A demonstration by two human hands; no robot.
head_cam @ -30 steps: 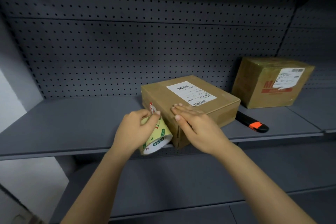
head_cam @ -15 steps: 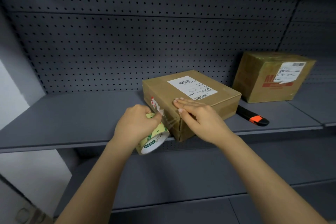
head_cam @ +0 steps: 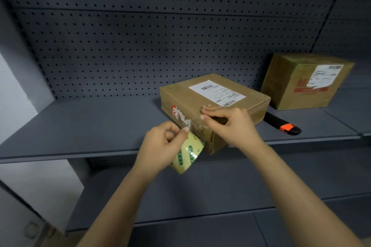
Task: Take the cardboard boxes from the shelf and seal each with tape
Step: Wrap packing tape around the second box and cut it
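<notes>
A flat cardboard box [head_cam: 202,96] with a white label lies at the front edge of the grey shelf [head_cam: 90,126], one corner past the edge. My left hand [head_cam: 160,146] grips a roll of clear tape [head_cam: 187,155] printed with green marks, just below the box's near corner. A stretch of clear tape runs from the roll up to the box's top edge. My right hand [head_cam: 230,124] presses its fingertips on that tape at the box's near top edge. A second, taller cardboard box [head_cam: 301,80] stands at the back right of the shelf.
A black utility knife [head_cam: 283,125] with an orange slider lies on the shelf just right of the flat box. A perforated grey back panel [head_cam: 160,36] rises behind. A lower shelf [head_cam: 200,186] runs beneath my arms.
My left hand has pulled the roll down and away from the box, drawing out tape. My right hand slid along the top edge toward the corner and now pinches there.
</notes>
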